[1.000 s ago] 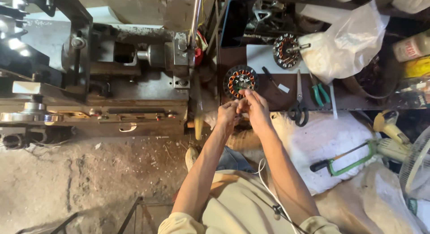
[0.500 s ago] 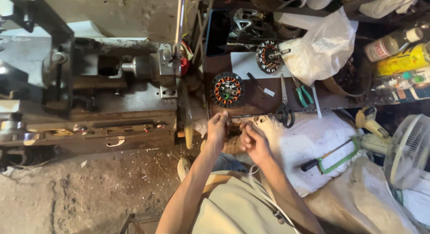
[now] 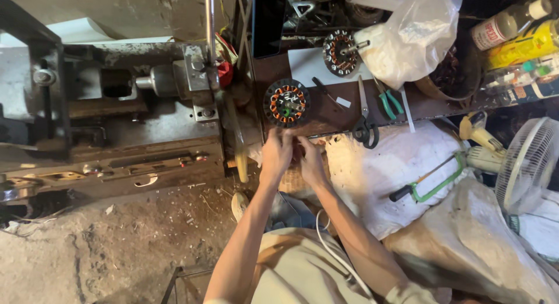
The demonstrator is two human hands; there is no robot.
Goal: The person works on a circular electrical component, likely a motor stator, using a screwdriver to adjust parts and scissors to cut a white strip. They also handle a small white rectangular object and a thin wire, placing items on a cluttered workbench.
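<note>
Both hands are held close together at the near edge of the brown workbench (image 3: 343, 109). The left hand (image 3: 276, 155) is seen with fingers curled inward; whether anything is pinched in it cannot be told. The right hand (image 3: 310, 163) is likewise drawn narrow, fingertips directed toward the left hand, its contents not discernible. A round motor stator (image 3: 286, 102) with copper windings is lying flat on the workbench, just beyond the fingertips and apart from them. A second stator (image 3: 341, 52) is placed farther back, beside a white plastic bag (image 3: 410, 39). Scissors (image 3: 364, 121) and green-handled pliers (image 3: 387, 100) are laid to the right of the stator. A green hacksaw (image 3: 428, 185) is resting on white sacking (image 3: 384, 164).
</note>
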